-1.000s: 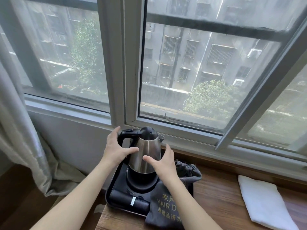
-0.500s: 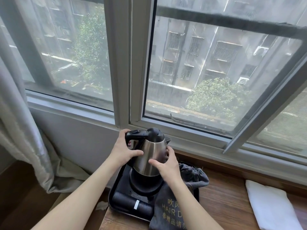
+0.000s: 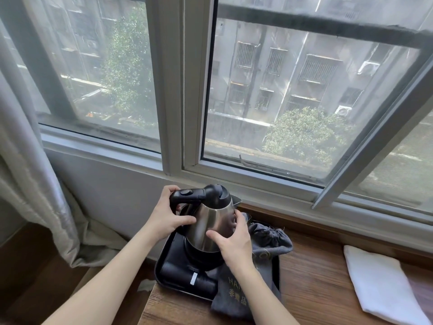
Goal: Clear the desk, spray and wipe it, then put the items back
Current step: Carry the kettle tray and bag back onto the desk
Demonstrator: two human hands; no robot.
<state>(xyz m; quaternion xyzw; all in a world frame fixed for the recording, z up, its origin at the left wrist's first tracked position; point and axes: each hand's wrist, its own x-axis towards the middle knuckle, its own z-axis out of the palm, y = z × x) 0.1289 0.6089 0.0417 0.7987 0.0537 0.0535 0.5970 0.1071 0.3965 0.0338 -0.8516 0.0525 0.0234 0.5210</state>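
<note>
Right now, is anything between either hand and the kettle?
Nothing visible. The left hand grips the kettle by its handle side, and the right hand holds its steel body directly. The grey pouch lies behind the right hand.

Worktop (image 3: 311, 285): bare wood between the black tray (image 3: 164, 266) at left and the folded white cloth (image 3: 379, 287) at right gives passage. Grey drawstring bag (image 3: 264, 240) crowds the tray's right and far side. Window sill (image 3: 281, 195) closes the far edge.
</note>
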